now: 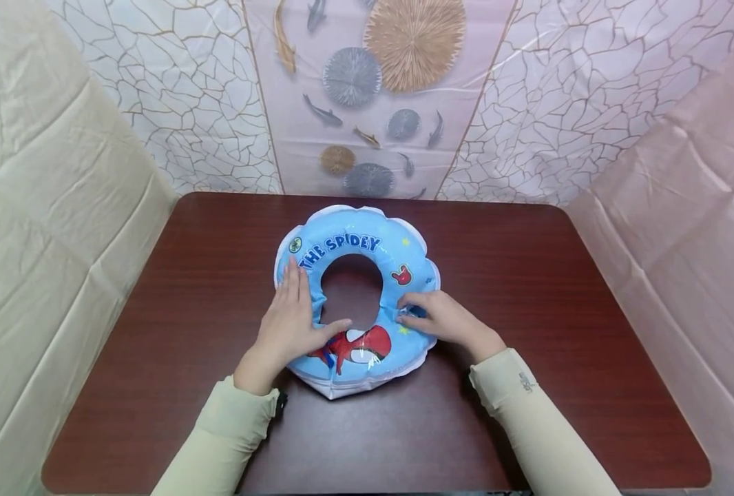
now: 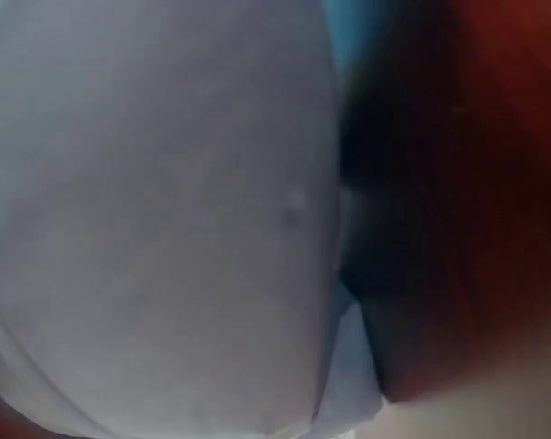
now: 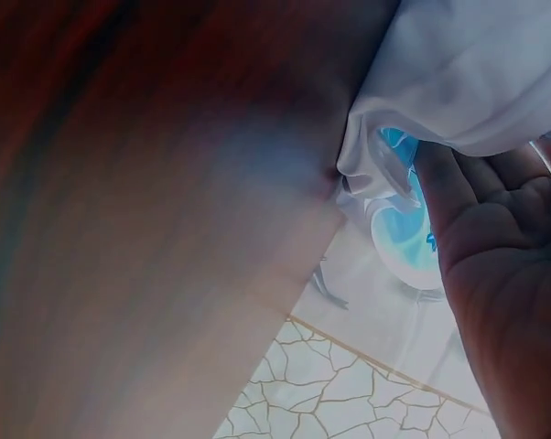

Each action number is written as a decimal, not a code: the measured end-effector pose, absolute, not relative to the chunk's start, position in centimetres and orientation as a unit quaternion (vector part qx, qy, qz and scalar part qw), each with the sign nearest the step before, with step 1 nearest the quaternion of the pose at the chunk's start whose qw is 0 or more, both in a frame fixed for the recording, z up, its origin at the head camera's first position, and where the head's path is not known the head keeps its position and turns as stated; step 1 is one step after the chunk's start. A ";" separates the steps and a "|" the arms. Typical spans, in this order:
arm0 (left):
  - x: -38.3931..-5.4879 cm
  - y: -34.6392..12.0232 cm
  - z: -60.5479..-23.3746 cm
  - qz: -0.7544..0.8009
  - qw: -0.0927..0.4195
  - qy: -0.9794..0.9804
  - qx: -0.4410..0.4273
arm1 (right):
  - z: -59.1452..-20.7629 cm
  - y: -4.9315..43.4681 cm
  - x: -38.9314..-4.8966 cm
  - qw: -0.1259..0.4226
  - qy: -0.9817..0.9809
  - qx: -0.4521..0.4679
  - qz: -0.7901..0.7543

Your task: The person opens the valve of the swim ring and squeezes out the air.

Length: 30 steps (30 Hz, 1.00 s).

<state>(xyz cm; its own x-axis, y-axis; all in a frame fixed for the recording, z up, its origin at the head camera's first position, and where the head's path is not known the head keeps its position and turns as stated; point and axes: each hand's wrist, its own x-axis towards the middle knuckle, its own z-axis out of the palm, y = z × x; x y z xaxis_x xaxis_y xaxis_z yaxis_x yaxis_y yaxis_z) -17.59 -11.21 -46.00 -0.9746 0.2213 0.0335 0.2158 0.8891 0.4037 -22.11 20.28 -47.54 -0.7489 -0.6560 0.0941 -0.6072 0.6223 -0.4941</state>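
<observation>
A blue inflatable swim ring (image 1: 342, 227) with a scalloped white edge, the words "THE SPIDEY" and a red masked figure is on the table, tilted up at its near side. My left hand (image 1: 289, 317) lies along the ring's left side, fingers straight and together, thumb stretched over the red figure. On the right side, my right hand (image 1: 444, 317) pinches a creased patch of the ring between thumb and fingers. The left wrist view is mostly filled by the ring's pale underside (image 2: 166, 210). In the right wrist view, the right hand (image 3: 504, 219) overlaps the ring's white underside (image 3: 477, 73).
The dark red-brown table (image 1: 206, 275) has rounded corners. Behind it hangs a patterned backdrop (image 1: 367, 103) with fish and round motifs. Cream cloth walls (image 1: 45, 241) stand at both sides.
</observation>
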 end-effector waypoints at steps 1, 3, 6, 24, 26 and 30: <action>-17.7 -11.2 -46.2 0.209 0.023 0.971 0.113 | -47.6 20.2 -22.1 0.047 0.900 -0.350 -0.253; -17.9 -11.1 -46.5 0.211 0.051 0.970 0.113 | -47.6 20.2 -22.2 0.048 0.902 -0.349 -0.250; -18.1 -10.9 -46.7 0.201 0.080 0.969 0.119 | -47.7 20.1 -22.2 0.047 0.902 -0.351 -0.248; -18.9 -9.5 -46.5 0.129 0.128 0.973 0.141 | -47.7 20.0 -22.7 0.075 0.902 -0.327 -0.271; -18.9 -9.4 -46.4 0.120 0.130 0.974 0.141 | -47.7 19.9 -22.7 0.076 0.901 -0.331 -0.272; -19.0 -9.4 -46.3 0.113 0.136 0.974 0.142 | -47.5 19.9 -22.8 0.081 0.899 -0.333 -0.273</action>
<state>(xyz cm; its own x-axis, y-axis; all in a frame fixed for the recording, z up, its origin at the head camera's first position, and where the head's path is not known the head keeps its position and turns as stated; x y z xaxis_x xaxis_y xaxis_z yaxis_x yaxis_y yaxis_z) -18.96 -9.36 -46.28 -0.9228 0.3077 -0.2319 0.2461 0.9338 0.2595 -22.81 19.85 -47.48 -0.7656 -0.6423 0.0360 -0.5540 0.6297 -0.5446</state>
